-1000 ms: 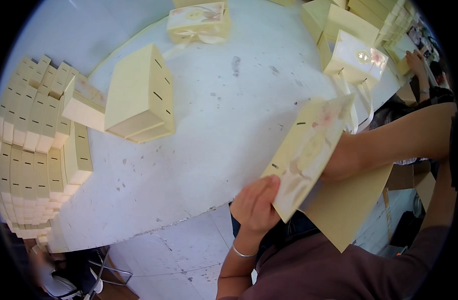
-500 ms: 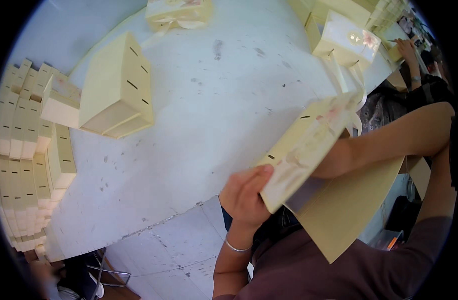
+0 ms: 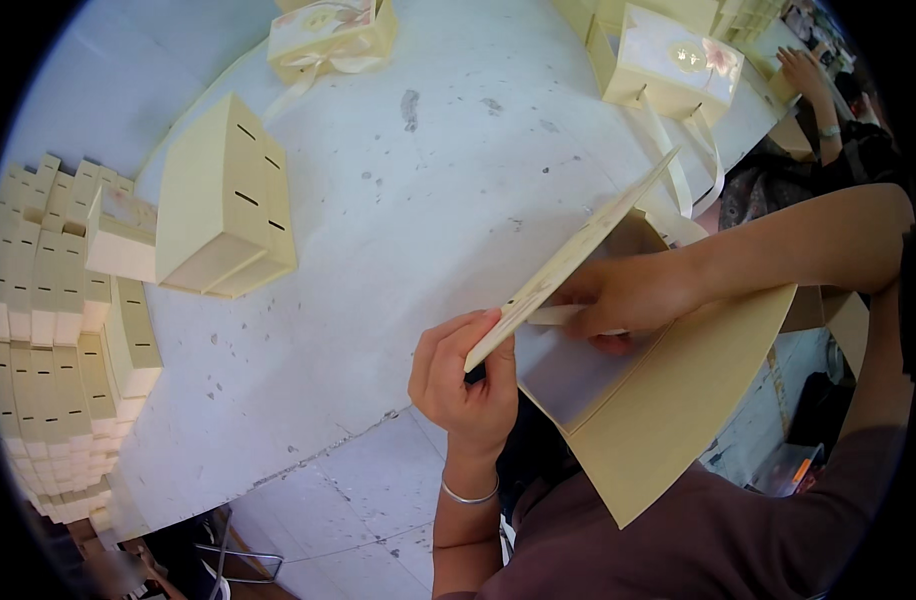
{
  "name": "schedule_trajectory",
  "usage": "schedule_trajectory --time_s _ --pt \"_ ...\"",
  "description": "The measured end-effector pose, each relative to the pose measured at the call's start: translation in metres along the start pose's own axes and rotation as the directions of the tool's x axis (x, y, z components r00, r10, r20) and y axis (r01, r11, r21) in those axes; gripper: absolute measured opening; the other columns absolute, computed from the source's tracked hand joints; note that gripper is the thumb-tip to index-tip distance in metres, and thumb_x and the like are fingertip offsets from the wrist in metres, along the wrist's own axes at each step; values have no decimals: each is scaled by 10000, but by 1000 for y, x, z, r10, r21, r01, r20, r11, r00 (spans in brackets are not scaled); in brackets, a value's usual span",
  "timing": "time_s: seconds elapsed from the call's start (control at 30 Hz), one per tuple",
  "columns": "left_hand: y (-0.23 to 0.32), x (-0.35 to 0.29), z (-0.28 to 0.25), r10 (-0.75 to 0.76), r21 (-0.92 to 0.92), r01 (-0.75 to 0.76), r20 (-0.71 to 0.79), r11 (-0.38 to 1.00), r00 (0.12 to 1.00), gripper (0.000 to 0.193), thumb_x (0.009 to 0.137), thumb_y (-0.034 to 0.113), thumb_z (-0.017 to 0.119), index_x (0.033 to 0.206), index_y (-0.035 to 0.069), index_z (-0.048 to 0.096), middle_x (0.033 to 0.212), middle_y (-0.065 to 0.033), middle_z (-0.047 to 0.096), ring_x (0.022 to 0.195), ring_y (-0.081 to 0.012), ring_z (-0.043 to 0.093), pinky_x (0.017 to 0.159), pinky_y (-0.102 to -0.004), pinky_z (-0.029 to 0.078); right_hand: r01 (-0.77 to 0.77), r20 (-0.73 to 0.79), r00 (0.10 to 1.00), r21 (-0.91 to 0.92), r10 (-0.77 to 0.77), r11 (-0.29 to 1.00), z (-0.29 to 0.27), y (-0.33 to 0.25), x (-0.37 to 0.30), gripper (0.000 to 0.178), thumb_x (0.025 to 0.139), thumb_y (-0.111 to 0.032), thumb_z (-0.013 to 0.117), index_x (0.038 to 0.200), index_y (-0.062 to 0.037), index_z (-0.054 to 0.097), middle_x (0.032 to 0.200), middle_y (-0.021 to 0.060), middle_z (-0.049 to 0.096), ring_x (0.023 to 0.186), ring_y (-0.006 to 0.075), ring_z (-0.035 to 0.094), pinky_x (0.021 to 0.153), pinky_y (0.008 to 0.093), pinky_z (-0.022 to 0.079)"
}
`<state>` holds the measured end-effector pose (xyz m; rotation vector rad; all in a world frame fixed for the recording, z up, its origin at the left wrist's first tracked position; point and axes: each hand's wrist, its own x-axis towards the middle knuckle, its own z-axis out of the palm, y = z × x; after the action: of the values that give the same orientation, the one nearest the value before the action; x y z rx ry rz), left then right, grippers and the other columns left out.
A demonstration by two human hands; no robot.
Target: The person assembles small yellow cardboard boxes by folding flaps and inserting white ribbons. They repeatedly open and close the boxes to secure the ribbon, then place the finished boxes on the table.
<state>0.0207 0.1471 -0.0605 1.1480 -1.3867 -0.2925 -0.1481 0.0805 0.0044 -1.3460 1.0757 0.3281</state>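
Observation:
A cream gift box (image 3: 700, 405) stands tilted at the table's near right edge, its wide flap spread toward me. My left hand (image 3: 466, 385) pinches the lower corner of the box's printed front panel (image 3: 578, 250), now seen nearly edge-on. Inside the box, behind that panel, is my right hand (image 3: 628, 298), its fingers curled around a pale strip (image 3: 552, 315) that looks like ribbon. Part of the strip is hidden by the fingers and the panel. The pale inner floor (image 3: 588, 380) of the box shows below my right hand.
Another cream box with white ribbons (image 3: 678, 60) stands at the far right, and a ribbon-tied one (image 3: 333, 35) at the back. Slotted cream boxes (image 3: 228, 205) stand left, beside tall stacks (image 3: 48, 330). A co-worker's hand (image 3: 803, 75) is at upper right.
The printed panel has turned from facing me to nearly edge-on. My right hand, hidden behind it before, now shows inside the box with the pale strip. My left hand keeps its corner grip.

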Motion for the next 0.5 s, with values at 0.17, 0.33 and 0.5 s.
schedule_trajectory --time_s 0.17,0.33,0.5 --pt "1 2 2 -26 13 26 17 1000 1000 151 692 -16 711 813 21 629 770 -92 640 667 -183 597 566 -248 470 190 -150 963 -202 -222 961 4 -1 -2 190 825 -170 565 893 7 558 695 107 577 648 179 578 610 319 454" --pt "-1 2 3 -39 -8 40 31 999 999 153 693 -18 713 813 27 630 764 -86 639 663 -177 593 555 -245 464 283 -94 810 -802 -578 526 10 2 -3 195 796 -208 576 738 -23 597 628 150 580 585 305 588 565 397 478" --pt "0 3 2 -48 -23 49 33 999 998 150 695 -17 715 810 28 630 751 -84 636 651 -170 587 550 -243 460 209 -71 876 -835 -477 510 10 2 -2 255 777 -225 531 608 -46 598 562 134 573 546 336 575 535 424 471"
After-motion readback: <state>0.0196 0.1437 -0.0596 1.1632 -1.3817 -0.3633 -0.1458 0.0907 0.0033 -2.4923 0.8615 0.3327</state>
